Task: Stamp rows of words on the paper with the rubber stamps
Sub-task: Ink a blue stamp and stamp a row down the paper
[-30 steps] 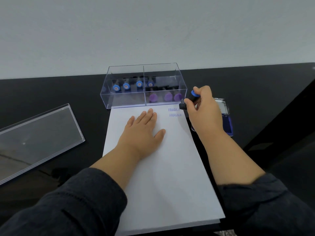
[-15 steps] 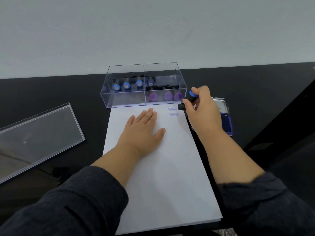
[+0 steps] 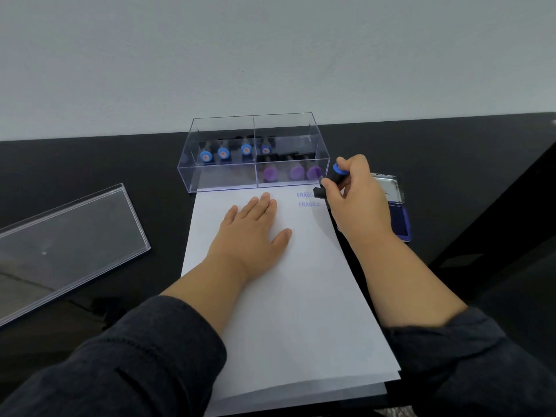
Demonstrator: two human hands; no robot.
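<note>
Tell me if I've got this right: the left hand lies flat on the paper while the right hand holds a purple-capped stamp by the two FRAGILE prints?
Not quite. In the head view the stamp in the right hand has a blue cap, not purple. The rest holds: the left hand lies flat on the paper, by the two FRAGILE prints.

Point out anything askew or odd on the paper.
The two FRAGILE imprints at the paper's far right corner are not lined up: the lower one sits slightly rightward. The stamp covers the upper word's end.

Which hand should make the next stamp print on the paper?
The right hand. It already grips the blue-capped stamp at the paper's top right corner, beside the two FRAGILE prints. The left hand lies flat, holding the paper down.
</note>
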